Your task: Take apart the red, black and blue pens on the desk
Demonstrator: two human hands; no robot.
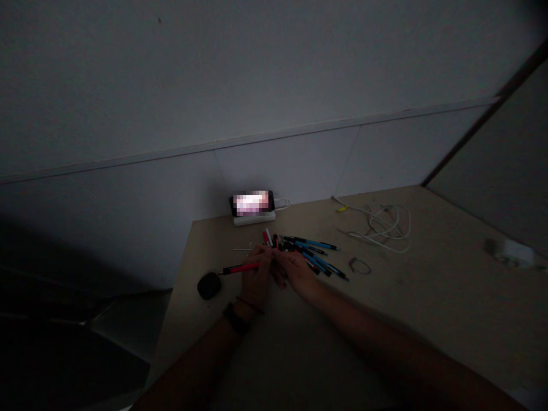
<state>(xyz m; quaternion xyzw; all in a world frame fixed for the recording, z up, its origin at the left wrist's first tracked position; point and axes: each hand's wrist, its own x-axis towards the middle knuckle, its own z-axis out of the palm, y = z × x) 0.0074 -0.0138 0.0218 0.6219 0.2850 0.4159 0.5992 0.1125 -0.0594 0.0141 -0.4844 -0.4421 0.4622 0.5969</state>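
A red pen point(240, 268) with black ends is gripped in my left hand point(257, 276), its tip pointing left. The fingers of my right hand point(296, 270) are pinched together against the left fingertips. Whatever they hold is too small and dark to make out. Just beyond and right of my hands lies a loose pile of blue and black pens point(319, 260), partly covered by the right hand. A red and white piece point(268, 236) shows behind the fingertips. Near the red pen's tip rests a rounded black case point(209, 285).
A lit phone point(252, 202) leans on a white block point(254, 218) near the wall. A coiled white cable point(387, 228) lies at the back right, with a small cord loop point(360, 266) nearer. A white adapter point(514, 252) sits far right. The table's left edge drops off.
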